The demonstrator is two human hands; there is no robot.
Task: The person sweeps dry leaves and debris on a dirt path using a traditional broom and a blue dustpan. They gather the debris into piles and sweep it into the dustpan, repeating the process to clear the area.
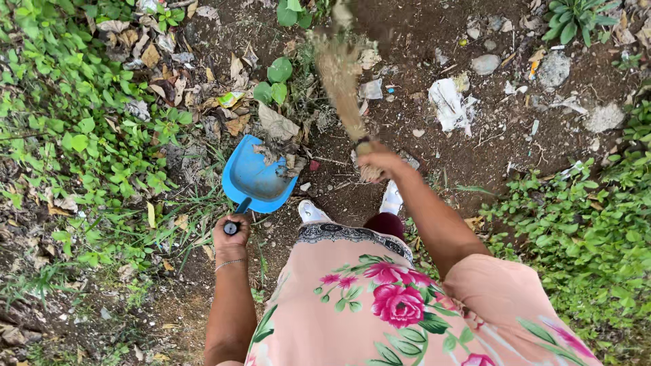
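My left hand (231,236) grips the dark handle of a blue dustpan (252,177) that rests on the bare soil with dry leaves in its far end. My right hand (380,161) is closed around the handle of a straw hand broom (339,74), whose bristles are blurred and reach away over the dirt past the dustpan's right side. I wear a thin bracelet on the left wrist and a pink flowered dress (380,305). My white shoes (312,212) show just beyond its hem.
Dry leaves (274,125) lie beyond the dustpan. Crumpled white paper (449,103) and stones (485,64) are scattered on the dark soil to the right. Green weeds (74,122) border the left side, and more weeds (583,230) fill the right.
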